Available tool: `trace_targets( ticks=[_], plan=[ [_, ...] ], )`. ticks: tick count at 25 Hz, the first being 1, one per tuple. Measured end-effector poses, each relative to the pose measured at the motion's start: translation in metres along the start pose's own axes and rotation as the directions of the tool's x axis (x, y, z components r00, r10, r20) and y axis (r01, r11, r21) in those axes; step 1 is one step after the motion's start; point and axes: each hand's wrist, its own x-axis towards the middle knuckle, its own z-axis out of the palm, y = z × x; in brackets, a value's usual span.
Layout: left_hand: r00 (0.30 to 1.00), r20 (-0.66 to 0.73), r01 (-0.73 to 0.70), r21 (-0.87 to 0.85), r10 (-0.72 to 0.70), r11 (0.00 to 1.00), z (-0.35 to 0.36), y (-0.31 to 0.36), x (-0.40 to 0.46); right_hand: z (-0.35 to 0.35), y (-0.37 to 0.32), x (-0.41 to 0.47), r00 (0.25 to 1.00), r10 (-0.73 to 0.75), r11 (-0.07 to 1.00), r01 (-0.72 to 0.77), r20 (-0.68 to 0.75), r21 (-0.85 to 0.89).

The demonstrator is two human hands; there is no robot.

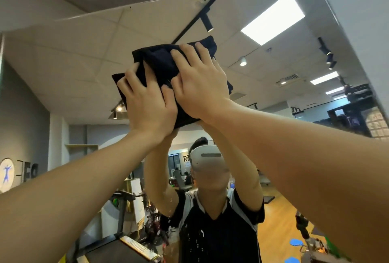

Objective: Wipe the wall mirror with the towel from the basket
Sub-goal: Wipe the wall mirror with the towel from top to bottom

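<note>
Bare forearms, white headset, black shirt with grey shoulder panels, seen in reflection

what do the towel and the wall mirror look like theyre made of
Towel: soft woven cloth, dark navy or black, matte; it creases and bunches under both hands. Wall mirror: smooth glossy glass, frameless as far as shown; it reflects the ceiling lights sharply.

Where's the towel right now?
In the head view, the dark towel is pressed flat against the wall mirror, high up near its top edge, centre of frame, under the left hand and right hand.
</note>
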Motion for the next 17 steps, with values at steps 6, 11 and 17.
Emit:
trace_targets(
  ticks=[6, 11, 17],
  plan=[
    [1.0, 0.011, -0.014, -0.012, 0.014, 1.0, 0.035, 0.081, 0.003, -0.032, 0.087, -0.003, 1.0, 0.012, 1.0, -0.012, -0.016, -0.019],
    [0.999, 0.02, -0.039, -0.015, 0.039, 0.999, 0.066, 0.149, 0.005, -0.06, 0.156, -0.007, 0.999, 0.029, 0.998, -0.031, -0.03, -0.046],
    [0.999, 0.022, -0.04, -0.008, 0.04, 0.999, 0.095, 0.215, 0.006, -0.09, 0.223, -0.01, 0.999, 0.044, 0.998, -0.045, -0.026, -0.049]
  ],
)
